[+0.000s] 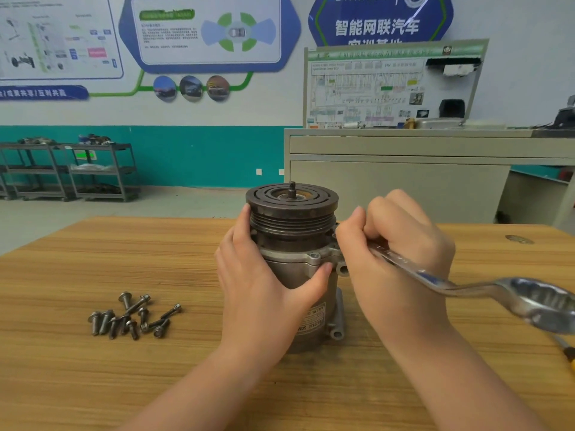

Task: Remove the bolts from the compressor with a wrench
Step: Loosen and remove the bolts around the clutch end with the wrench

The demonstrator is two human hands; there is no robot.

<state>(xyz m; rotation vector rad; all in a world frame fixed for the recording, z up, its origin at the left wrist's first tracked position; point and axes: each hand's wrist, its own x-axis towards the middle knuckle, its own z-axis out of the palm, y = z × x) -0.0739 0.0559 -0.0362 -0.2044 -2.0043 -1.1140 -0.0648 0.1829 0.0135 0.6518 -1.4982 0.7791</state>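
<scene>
Two bare forearms reached forward from the bottom edge across a wooden table [77,384] with a pale striped grain. At the right edge, nearest the viewer, the ring end of a shiny steel wrench [441,283] loomed large and blurred. Its shaft ran up and left into the right hand [401,244], whose fingers were curled round it, the thumb pointing up. The wrench's far end was hidden behind that hand, right beside the compressor's flange.

The compressor [295,269] stood upright at the middle of the table, a grey metal cylinder with a label low on its side. The left hand [258,275] gripped its left side, thumb across the front of the body just below the flange, fingers reaching up to the grooved dark pulley [292,209] on top. A short threaded shaft stood up from the pulley's centre.

Left of the compressor, well apart from it, a loose heap of bolts [133,317] lay on the table.

Beyond the table's far edge were a grey floor, dark metal shelf racks [71,172] at the left, and a beige cabinet [404,169] at the right carrying a wiring-diagram board [373,88]. The back wall was teal below and white above, hung with blue-bordered posters [205,32].
</scene>
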